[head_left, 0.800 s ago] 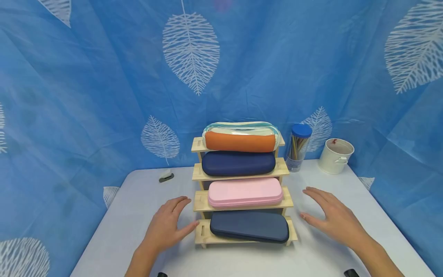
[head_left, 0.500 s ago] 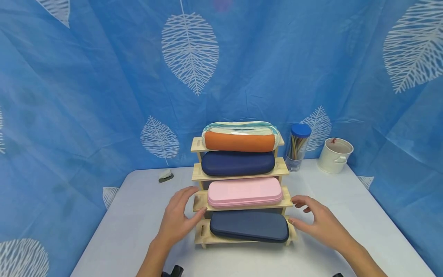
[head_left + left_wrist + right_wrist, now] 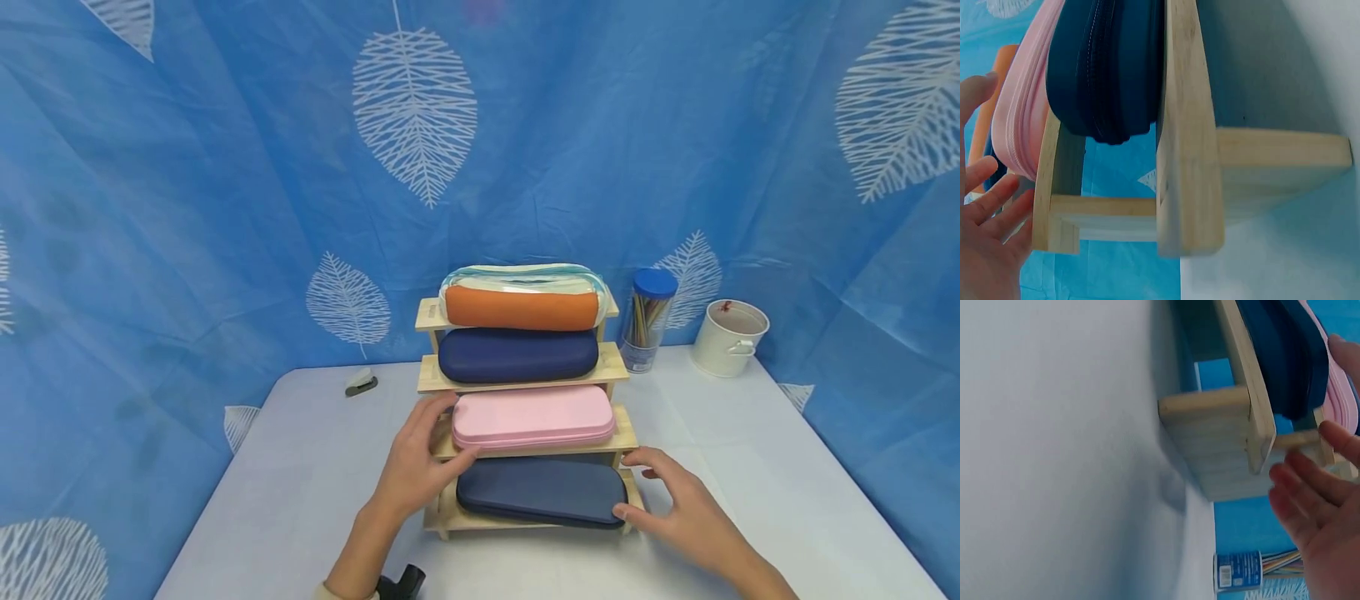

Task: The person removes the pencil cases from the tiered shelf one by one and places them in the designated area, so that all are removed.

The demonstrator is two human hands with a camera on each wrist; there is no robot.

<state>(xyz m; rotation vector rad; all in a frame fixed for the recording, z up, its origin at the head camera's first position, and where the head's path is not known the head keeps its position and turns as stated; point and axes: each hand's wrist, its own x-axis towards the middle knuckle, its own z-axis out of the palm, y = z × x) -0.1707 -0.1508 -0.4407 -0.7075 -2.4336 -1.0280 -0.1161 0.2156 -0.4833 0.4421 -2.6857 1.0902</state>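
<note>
A wooden tiered rack (image 3: 453, 510) stands on the table, each shelf bearing one pencil case. From the top these are an orange-and-clear case (image 3: 522, 308), a navy case (image 3: 517, 356), a pink case (image 3: 533, 416) and a dark blue case (image 3: 542, 492). My left hand (image 3: 418, 463) is spread at the left end of the pink case, fingertips and thumb overlapping its edge in the head view. In the right wrist view, my right hand (image 3: 1329, 515) has its fingers parted beside the rack's right end. Its thumb is near the dark blue case's right corner.
A blue-lidded jar of sticks (image 3: 646, 321) and a cream bucket (image 3: 729, 337) stand behind the rack on the right. A small stapler (image 3: 361, 382) lies at the back left of the white table (image 3: 300, 467). Blue leaf-patterned curtain (image 3: 555, 150) surrounds the table.
My left hand has moved right and slightly up to the pink case's left end. My right hand has moved left and lower, to the bottom case's right end. The cases stay in place.
</note>
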